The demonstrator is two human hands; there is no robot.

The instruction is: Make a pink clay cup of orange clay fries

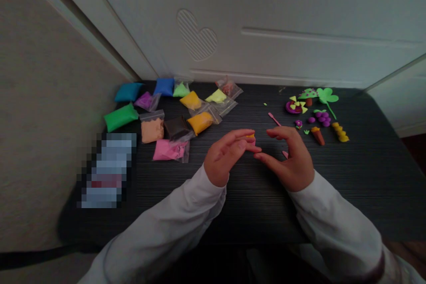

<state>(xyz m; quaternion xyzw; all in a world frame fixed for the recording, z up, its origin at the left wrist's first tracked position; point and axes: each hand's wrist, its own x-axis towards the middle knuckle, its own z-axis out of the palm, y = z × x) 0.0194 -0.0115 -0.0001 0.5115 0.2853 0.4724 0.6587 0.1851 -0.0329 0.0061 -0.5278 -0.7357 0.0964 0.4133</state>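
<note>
My left hand [228, 153] holds a small pink and yellow clay piece [252, 139] between its fingers, above the dark table. Part of the piece is hidden by those fingers. Close by on the right, my right hand [293, 155] has thumb and forefinger spread apart, and nothing shows between them. The right thumb tip is near the left fingertips; whether they touch I cannot tell. Beyond the hands lies a pink modelling tool [274, 119]. A second pink tool [285, 154] is partly covered by my right hand.
Bags of coloured clay, among them green [121, 117], pink [169, 150] and orange [200, 122], lie at the left. Clay figures stand at the right, including grapes [322, 118], a cone [317, 136] and a clover [328, 96]. A blurred-out rectangular object [108, 171] is at the left edge.
</note>
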